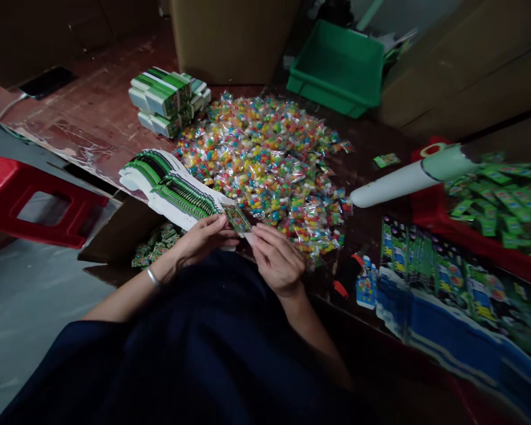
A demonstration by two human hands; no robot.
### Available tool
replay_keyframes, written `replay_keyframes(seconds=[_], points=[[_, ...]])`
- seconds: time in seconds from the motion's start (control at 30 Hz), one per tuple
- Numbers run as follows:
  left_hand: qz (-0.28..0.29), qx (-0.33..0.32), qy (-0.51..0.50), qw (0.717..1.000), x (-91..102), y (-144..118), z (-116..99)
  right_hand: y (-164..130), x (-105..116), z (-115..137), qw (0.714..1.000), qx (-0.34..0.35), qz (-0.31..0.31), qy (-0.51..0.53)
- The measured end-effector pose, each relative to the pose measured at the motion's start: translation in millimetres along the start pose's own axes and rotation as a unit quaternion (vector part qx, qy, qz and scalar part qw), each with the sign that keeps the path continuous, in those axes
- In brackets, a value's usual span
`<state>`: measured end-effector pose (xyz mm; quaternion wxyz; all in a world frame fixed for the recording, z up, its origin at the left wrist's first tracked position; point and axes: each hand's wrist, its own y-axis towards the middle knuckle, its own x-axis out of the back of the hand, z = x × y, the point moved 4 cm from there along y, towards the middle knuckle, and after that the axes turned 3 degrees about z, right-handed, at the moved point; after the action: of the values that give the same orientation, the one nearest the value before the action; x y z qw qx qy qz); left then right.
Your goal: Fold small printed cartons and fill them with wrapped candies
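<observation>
Between my hands is a small green printed carton (237, 219) with a white flap, tilted up over the table's front edge. My right hand (278, 258) pinches its lower right end between thumb and fingers. On its other side, the thumb and bent fingers of my left hand (206, 237) close at the carton's left edge. Just beyond the left hand lies a fanned row of flat green and white cartons (177, 190). Behind the carton spreads a large heap of clear packets of coloured candies (265, 156).
Banded carton bundles (161, 97) stand behind the fanned row. A green bin (336, 68) sits at the back. On the right are a white tube (398, 180), green packets (508, 200) and printed bags (460, 283). An open cardboard box (110, 236) holds filled packs below left.
</observation>
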<state>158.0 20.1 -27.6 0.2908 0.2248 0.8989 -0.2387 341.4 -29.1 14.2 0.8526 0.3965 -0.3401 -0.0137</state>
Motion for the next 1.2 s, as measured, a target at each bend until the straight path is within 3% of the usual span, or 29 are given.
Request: replay_keyframes(seconds=[0.1, 0.23, 0.43, 0.57, 0.77, 0.83, 0.93, 0.97, 1.1, 1.2], points=[[0.027, -0.015, -0.074, 0.997, -14.6, 8, 1, -4, -3, 14, 1.000, 0.015, 0.024, -0.003], [0.044, -0.034, -0.069, 0.996, -20.4, 5, -8, -2, -7, 18, 0.996, -0.001, 0.080, 0.037], [0.125, -0.037, 0.097, 0.987, -18.2, -8, -16, 14, 2, 1, 0.964, -0.186, 0.143, 0.126], [0.148, -0.052, 0.204, 0.966, -16.6, -15, -24, 16, 7, -4, 0.938, -0.229, 0.178, 0.189], [0.172, -0.056, 0.325, 0.928, -27.3, -19, -21, 12, 7, -14, 0.857, -0.316, 0.252, 0.321], [0.145, -0.064, 0.316, 0.935, -28.1, -17, -17, 12, 7, -18, 0.860, -0.342, 0.205, 0.318], [0.080, -0.089, 0.261, 0.958, -27.7, -12, -12, 7, 8, -20, 0.888, -0.368, 0.036, 0.275], [0.053, -0.102, 0.240, 0.964, -27.5, -10, -10, 3, 6, -19, 0.891, -0.368, 0.005, 0.265], [-0.056, -0.160, 0.176, 0.970, -28.3, -6, 0, -10, -9, -12, 0.908, -0.368, -0.009, 0.201], [-0.103, -0.216, 0.175, 0.955, -29.8, -8, 4, -13, -13, -11, 0.916, -0.362, -0.076, 0.154]])
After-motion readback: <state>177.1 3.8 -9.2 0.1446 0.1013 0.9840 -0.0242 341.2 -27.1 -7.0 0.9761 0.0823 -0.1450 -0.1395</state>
